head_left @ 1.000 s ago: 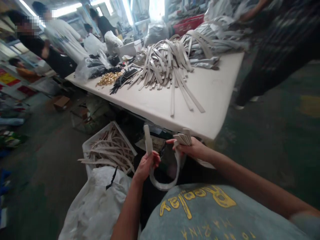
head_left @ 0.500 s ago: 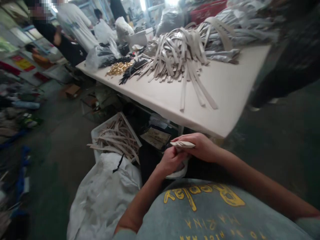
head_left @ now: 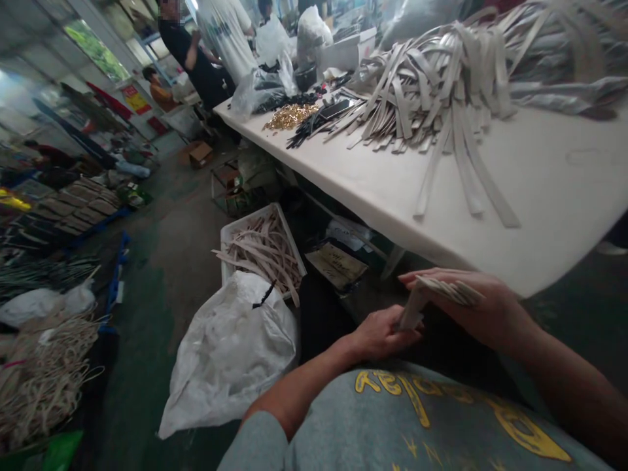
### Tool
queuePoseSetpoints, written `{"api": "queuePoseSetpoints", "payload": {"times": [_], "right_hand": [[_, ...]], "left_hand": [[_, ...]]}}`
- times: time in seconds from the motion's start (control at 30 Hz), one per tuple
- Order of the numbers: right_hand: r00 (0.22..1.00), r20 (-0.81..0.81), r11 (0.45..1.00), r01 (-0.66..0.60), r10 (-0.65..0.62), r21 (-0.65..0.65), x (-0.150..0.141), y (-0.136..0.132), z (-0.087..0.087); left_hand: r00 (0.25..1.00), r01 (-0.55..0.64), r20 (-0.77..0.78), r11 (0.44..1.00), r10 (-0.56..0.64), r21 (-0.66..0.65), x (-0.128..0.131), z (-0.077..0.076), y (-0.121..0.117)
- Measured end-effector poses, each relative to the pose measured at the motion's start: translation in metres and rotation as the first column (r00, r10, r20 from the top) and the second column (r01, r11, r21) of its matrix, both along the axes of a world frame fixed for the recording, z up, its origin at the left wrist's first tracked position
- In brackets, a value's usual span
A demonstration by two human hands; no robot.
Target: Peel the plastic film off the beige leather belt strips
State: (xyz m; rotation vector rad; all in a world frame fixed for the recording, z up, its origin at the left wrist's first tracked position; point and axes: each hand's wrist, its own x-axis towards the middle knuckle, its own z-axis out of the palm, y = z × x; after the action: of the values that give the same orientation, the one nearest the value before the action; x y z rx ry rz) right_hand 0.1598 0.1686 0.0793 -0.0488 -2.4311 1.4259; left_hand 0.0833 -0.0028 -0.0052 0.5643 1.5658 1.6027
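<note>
I should pinch flat and gently, right hand [head_left: 495, 314] holding pale strips [head_left: 454, 290] at four o'clock, left hand [head_left: 375, 335] a strip [head_left: 413, 307] at five.

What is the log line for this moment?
left hand: holds pale strip | right hand: holds strip bundle | table: strip heap | white crate: loose strips

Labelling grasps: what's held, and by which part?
Right hand: bundle of pale flat strips, gripped near its upper ends. Left hand: pale strip piece; which part, can't tell.

The pale, flat strips [head_left: 449, 290] lie stacked in a bundle, ends fanned slightly, above the lap.
</note>
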Motion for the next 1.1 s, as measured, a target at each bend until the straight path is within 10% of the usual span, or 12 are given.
{"api": "queuePoseSetpoints", "payload": {"times": [0.2, 0.43, 0.63, 0.87, 1.1], "right_hand": [[0.999, 0.053, 0.998, -0.014, 0.011, 0.062, -0.015, -0.01, -0.014], [0.992, 0.116, 0.998, 0.056, -0.055, -0.004, -0.015, -0.009, -0.015], [0.994, 0.093, 0.998, -0.06, 0.06, 0.004, -0.019, -0.019, -0.021], [0.993, 0.095, 0.997, 0.067, -0.064, -0.03, -0.015, -0.01, -0.052], [0.978, 0.207, 0.999, 0.031, -0.026, -0.024, -0.003, -0.011, -0.073]], "left_hand": [[0.944, 0.106, -0.319, 0.992, -0.079, 0.067, -0.008, 0.003, 0.006], [0.964, 0.131, -0.225, 0.99, -0.138, -0.047, -0.005, -0.036, -0.009], [0.917, 0.084, -0.388, 0.995, -0.096, -0.049, -0.014, -0.016, -0.011], [0.801, -0.309, -0.559, 0.947, 0.212, -0.084, -0.125, 0.008, -0.062], [0.578, -0.625, -0.729, 0.774, 0.368, -0.105, -0.256, 0.069, -0.16]]}}
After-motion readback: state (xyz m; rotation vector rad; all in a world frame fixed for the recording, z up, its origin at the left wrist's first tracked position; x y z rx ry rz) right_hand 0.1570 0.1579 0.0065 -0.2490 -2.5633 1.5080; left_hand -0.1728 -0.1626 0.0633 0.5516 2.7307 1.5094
